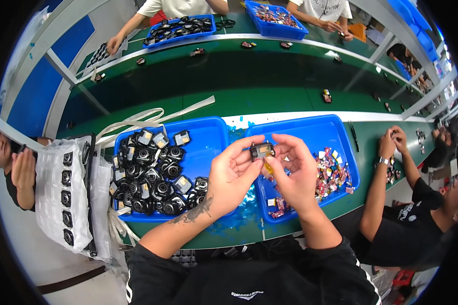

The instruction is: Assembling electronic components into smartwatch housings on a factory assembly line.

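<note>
Between my fingertips is a small black square housing [262, 150] with a greyish panel on its face. My left hand [234, 170] grips it from the left, thumb beneath and fingers curled behind. On the other side my right hand [296, 173] pinches it, its thumb by a yellow piece [268, 168] below the housing. Whether that piece is joined to the housing I cannot tell. Under my hands stands a blue tray [336, 127] with small red, white and yellow electronic parts [331, 175]. To the left, another blue tray [213, 132] holds many black round-lensed housings [152, 175].
White straps [152, 117] lie behind the left tray. Blue scraps [247, 203] litter the green table [229, 235]. A black pen-like tool [354, 137] lies right of the parts. Beyond, loose parts [326, 95] sit on a green belt [269, 101]. Co-workers' hands [392, 145] are at the right.
</note>
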Motion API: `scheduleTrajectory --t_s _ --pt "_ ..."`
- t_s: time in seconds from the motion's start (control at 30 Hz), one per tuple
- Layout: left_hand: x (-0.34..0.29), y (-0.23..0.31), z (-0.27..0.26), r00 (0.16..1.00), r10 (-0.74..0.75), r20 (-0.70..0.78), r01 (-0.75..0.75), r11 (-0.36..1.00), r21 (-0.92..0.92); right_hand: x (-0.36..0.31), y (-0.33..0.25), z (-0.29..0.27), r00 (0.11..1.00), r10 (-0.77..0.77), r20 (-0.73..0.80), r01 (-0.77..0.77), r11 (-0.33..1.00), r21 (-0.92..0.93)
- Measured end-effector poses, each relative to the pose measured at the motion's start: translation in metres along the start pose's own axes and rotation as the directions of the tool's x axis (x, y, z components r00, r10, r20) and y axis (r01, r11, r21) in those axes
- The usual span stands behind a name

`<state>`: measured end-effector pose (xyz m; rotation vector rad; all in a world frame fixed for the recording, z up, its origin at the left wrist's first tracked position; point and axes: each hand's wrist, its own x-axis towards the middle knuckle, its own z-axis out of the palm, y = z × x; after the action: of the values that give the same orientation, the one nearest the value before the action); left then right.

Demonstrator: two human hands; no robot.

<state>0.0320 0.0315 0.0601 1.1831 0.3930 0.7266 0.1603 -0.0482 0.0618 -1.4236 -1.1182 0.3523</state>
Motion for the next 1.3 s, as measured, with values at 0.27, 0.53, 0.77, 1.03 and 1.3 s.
scheduleTrajectory --t_s 0.27,0.53,0.77,1.03,1.3 --pt "0.001 -0.003 0.002 1.0 0.03 0.005 -0.029 0.979 -0.202 0.005 -0.006 0.002 0.981 -0.141 -0.137 0.11 0.971 -0.214" --pt "-0.001 -0.003 0.006 0.997 -0.015 -0.075 -0.006 0.961 -0.275 0.003 -0.013 0.006 0.959 -0.268 -0.096 0.226 0.922 -0.313" --pt "-0.002 -0.01 0.004 0.997 0.06 -0.041 -0.066 0.983 -0.168 0.003 -0.01 0.005 0.964 -0.241 -0.112 0.197 0.932 -0.304" --pt "-0.001 -0.005 0.005 0.999 -0.033 -0.038 0.024 0.974 -0.224 0.003 -0.007 0.003 0.951 -0.29 -0.103 0.229 0.89 -0.395" --pt "-0.001 -0.007 0.003 0.999 -0.036 -0.021 0.029 0.966 -0.258 -0.002 -0.009 -0.003 0.999 -0.001 -0.052 -0.003 0.997 -0.081"
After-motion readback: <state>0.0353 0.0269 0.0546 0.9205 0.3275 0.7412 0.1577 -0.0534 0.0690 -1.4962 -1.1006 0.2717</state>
